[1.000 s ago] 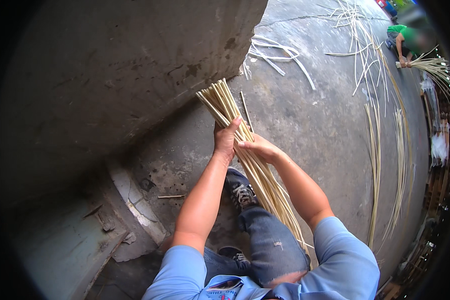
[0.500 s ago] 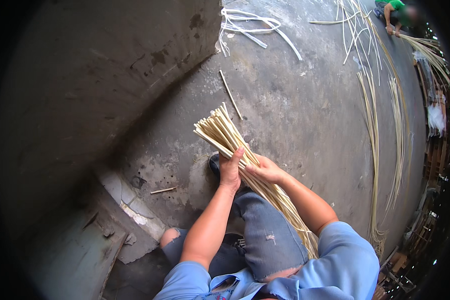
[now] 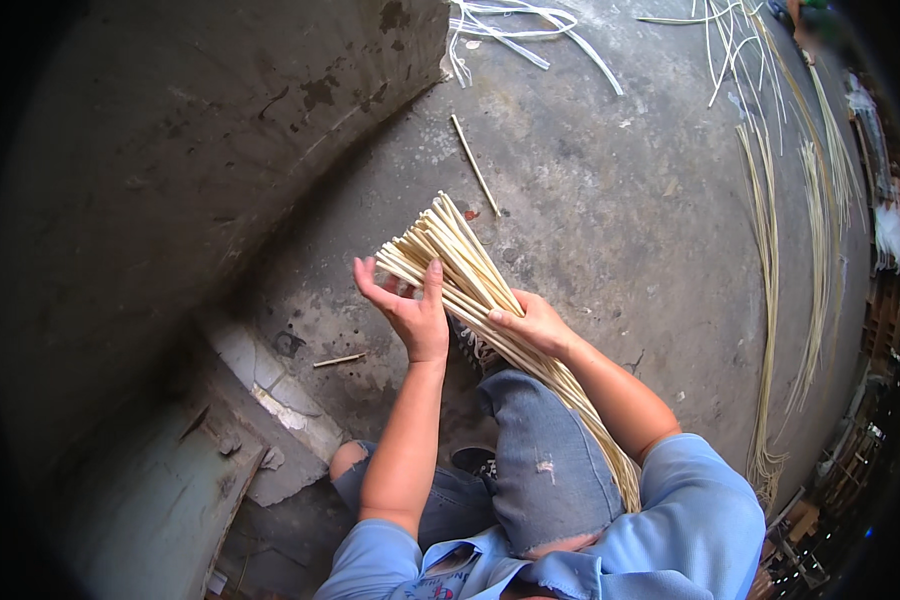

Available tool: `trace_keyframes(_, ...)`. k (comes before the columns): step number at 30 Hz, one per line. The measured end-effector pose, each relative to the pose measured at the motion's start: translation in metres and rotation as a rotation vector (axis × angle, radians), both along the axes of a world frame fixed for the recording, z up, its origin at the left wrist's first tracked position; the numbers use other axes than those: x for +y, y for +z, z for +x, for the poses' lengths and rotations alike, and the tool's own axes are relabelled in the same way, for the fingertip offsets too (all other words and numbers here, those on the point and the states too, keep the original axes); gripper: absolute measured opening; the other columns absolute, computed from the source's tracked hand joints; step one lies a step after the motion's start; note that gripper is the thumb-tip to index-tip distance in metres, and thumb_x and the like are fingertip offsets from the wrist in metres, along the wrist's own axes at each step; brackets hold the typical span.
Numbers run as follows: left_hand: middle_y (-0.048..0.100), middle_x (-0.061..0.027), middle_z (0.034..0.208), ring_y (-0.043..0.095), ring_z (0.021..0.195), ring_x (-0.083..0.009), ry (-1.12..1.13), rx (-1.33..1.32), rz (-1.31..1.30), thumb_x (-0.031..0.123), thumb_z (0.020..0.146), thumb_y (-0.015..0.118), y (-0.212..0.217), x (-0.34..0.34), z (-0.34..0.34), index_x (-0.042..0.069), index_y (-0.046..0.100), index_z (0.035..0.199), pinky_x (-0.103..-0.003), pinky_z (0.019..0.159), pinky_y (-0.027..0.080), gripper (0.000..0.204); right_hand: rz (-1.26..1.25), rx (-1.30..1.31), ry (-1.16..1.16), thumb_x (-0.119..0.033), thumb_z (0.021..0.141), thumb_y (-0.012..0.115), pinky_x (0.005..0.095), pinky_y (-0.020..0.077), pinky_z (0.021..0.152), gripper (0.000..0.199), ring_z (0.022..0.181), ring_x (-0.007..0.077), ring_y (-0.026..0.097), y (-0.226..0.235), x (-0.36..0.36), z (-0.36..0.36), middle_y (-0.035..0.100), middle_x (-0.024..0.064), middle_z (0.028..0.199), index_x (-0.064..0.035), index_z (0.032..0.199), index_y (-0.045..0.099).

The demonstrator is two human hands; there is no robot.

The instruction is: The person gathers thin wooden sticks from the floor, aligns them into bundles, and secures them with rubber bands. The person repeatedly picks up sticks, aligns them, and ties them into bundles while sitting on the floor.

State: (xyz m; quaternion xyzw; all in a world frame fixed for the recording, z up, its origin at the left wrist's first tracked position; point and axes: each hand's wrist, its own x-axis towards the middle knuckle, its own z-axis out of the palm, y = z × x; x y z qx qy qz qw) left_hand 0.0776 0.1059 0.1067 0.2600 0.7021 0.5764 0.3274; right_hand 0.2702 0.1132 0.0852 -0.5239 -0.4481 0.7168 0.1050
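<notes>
A thick bundle of pale rattan canes [image 3: 450,250] slants across my raised knee, its cut ends fanned out over the floor and its other end running down beside my right arm. My right hand [image 3: 535,325] is wrapped round the bundle at its middle, thumb on top. Near the fanned ends, my left hand [image 3: 415,315] has its fingers spread, with the thumb against the side of the canes. Part of the left fingers lies behind the cane ends.
Short cane pieces lie on the concrete floor, one ahead [image 3: 476,167] and one at the left [image 3: 340,360]. White strips [image 3: 540,30] lie at the top. Long canes [image 3: 762,280] stretch along the right. A dark wall [image 3: 220,130] stands at left. Another person's hand shows at the top right.
My left hand has loosened from the bundle and moved left and up, its fingers spreading. The right hand keeps its grip. My view has shifted slightly.
</notes>
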Motion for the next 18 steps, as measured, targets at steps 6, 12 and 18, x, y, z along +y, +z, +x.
trace_keyframes(6,0.023,-0.0176,0.164,0.025,0.148,-0.0431,-0.316,0.895,-0.019,0.010,0.077,0.086,0.030,0.019,-0.023,0.013,0.062,0.131,-0.053,0.120,0.027,0.059,-0.033,-0.050,-0.032,-0.050,0.099,0.066,0.0324,0.0524,0.090,0.056,0.099,0.0126,0.066,0.013,0.001,-0.004,0.075,0.0098,0.107,0.0015,0.122,0.070)
trace_keyframes(12,0.037,-0.0094,0.162,0.023,0.149,-0.0438,-0.614,0.913,-0.206,0.019,0.082,0.080,0.043,0.033,-0.035,0.009,0.073,0.094,-0.056,0.122,0.021,0.016,0.002,-0.113,-0.038,-0.053,0.101,0.060,0.0336,0.0511,0.081,0.057,0.087,0.0121,0.062,0.004,-0.003,-0.004,0.072,0.0081,0.091,0.0024,0.110,0.070)
trace_keyframes(18,0.037,-0.0091,0.162,0.024,0.150,-0.0403,-0.742,0.822,-0.414,0.016,0.080,0.082,0.051,0.048,-0.035,0.008,0.069,0.087,-0.053,0.123,0.022,0.016,0.082,-0.176,-0.009,-0.056,0.100,0.057,0.0365,0.0508,0.080,0.060,0.086,0.0154,0.063,0.004,-0.005,-0.003,0.071,0.0094,0.088,0.0019,0.109,0.070)
